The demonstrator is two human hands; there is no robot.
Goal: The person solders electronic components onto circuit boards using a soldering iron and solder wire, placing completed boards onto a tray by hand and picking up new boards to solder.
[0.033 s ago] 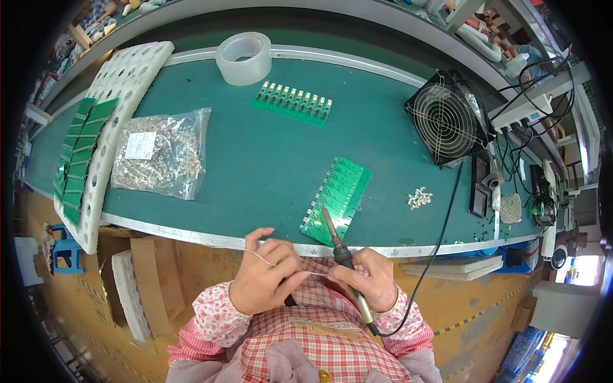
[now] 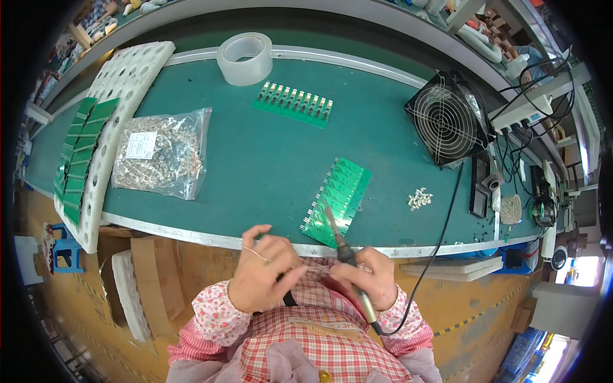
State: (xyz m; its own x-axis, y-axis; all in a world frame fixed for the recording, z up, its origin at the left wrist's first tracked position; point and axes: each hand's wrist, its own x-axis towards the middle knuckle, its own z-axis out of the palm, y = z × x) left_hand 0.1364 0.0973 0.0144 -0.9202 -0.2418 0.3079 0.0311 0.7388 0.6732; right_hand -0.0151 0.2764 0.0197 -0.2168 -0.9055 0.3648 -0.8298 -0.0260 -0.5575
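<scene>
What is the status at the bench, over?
Right hand gripping soldering iron. Left hand with thin wire, pinch unclear. Circuit board on table; iron hides part of it, contact unclear.

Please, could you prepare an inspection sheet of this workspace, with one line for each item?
Surface: green worktable with metal edging.
Work things: soldering iron, tip appearing over a green board, contact unclear; second board farther back.
Clutter: loose metal parts, clear bag of small parts, tape roll, fan.
Hands: right hand grips the iron; left hand has thin wire across its fingers.
Cables: black cord from the iron; leads tangled near white power strip.
Surroundings: blue stool and cardboard at left.
</scene>
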